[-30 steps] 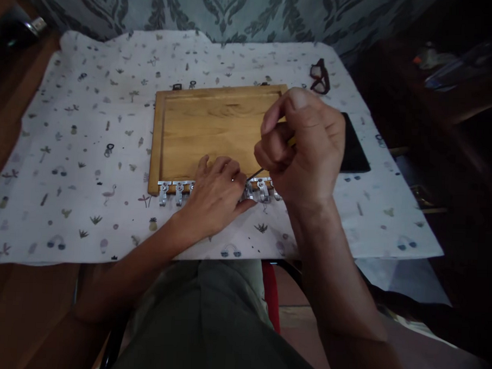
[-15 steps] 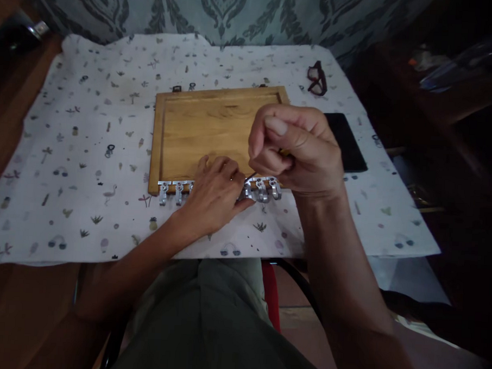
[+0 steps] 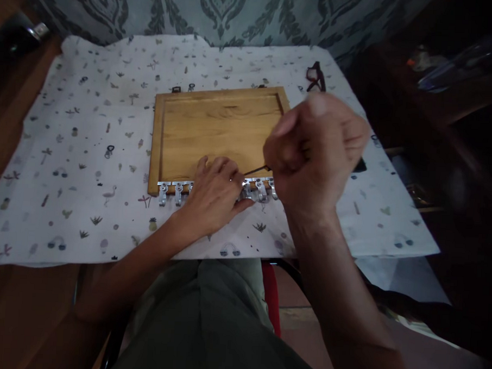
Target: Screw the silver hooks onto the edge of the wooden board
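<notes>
A framed wooden board (image 3: pixel 216 129) lies on the table. Along its near edge runs a rail of silver metal hooks (image 3: pixel 261 189). My left hand (image 3: pixel 215 191) is wrapped over the middle of this rail, thumb on the near side and fingers on the board, hiding some of the hooks. Raised over the board's right end, my right hand (image 3: pixel 316 155) is closed in a fist around a screwdriver (image 3: pixel 255 170). Only its thin dark shaft shows; the fingers cover the handle. The shaft slants down left to the fingertips of my left hand, where the tip is hidden.
A white patterned cloth (image 3: pixel 88 145) covers the table. Dark-framed glasses (image 3: pixel 316 77) lie at the back right. Behind my right hand, a flat black object (image 3: pixel 360 166) is mostly covered. Small dark fittings (image 3: pixel 176 89) stick out from the board's far edge.
My right hand has swung right and turned at the wrist, uncovering more of the screwdriver shaft. My left hand and the board have stayed in place.
</notes>
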The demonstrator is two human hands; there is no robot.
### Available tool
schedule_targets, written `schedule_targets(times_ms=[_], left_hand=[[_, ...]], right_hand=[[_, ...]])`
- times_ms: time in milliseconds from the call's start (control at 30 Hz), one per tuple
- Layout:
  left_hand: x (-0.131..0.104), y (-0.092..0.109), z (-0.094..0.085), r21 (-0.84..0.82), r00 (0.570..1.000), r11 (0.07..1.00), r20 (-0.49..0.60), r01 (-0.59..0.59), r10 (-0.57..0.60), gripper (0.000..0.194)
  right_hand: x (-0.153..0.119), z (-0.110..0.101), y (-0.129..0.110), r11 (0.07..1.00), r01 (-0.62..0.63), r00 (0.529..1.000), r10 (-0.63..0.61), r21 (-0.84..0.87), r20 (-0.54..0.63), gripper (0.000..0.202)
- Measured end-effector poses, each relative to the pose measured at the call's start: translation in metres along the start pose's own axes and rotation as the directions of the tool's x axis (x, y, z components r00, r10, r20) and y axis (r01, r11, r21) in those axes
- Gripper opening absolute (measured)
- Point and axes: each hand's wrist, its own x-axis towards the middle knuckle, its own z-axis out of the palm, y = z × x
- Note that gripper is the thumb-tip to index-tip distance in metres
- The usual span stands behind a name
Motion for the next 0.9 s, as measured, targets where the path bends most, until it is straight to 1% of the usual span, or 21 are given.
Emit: schedule_targets(times_ms=[100,133,200,267,367,500,667,900], left_hand=[[-0.001,-0.002,0.003,-0.001,0.999,1.0,-0.038,-0.018,0.018,0.034],[-0.002,-0.003,0.004,0.001,0.999,1.0,-0.043,-0.019,0.019,0.035],[-0.002,-0.004,0.006,0.006,0.999,1.0,-0.048,-0.021,0.021,0.036],[-0.002,-0.004,0.007,0.007,0.998,1.0,-0.057,-0.03,0.03,0.037],[-0.002,-0.004,0.008,0.003,0.998,0.999,-0.06,-0.035,0.035,0.037],[-0.002,-0.003,0.008,0.013,0.998,0.999,-0.058,-0.032,0.033,0.039],[-0.002,-0.004,0.008,0.023,0.996,0.999,-0.08,-0.049,0.051,0.038],[-0.001,-0.001,0.004,0.018,0.999,1.0,-0.029,-0.025,0.026,0.041]], right_hand=[[0.002,0.002,-0.013,0.994,0.11,0.986,-0.106,0.021,-0.129,0.04],[0.003,0.002,-0.017,0.992,0.119,0.981,-0.111,0.036,-0.16,0.039],[0.006,0.001,-0.019,0.992,0.101,0.979,-0.085,0.079,-0.188,0.037],[0.007,-0.001,-0.015,0.989,0.091,0.983,-0.071,0.116,-0.17,0.037],[0.007,-0.004,-0.002,0.988,0.11,0.99,-0.099,0.112,-0.101,0.038],[0.005,-0.007,0.009,0.989,0.106,0.991,-0.097,0.099,-0.087,0.043],[0.003,-0.007,0.01,0.99,0.059,0.998,-0.054,0.128,-0.042,0.042],[0.001,-0.006,0.011,0.996,0.006,0.999,-0.002,0.092,-0.046,0.051]])
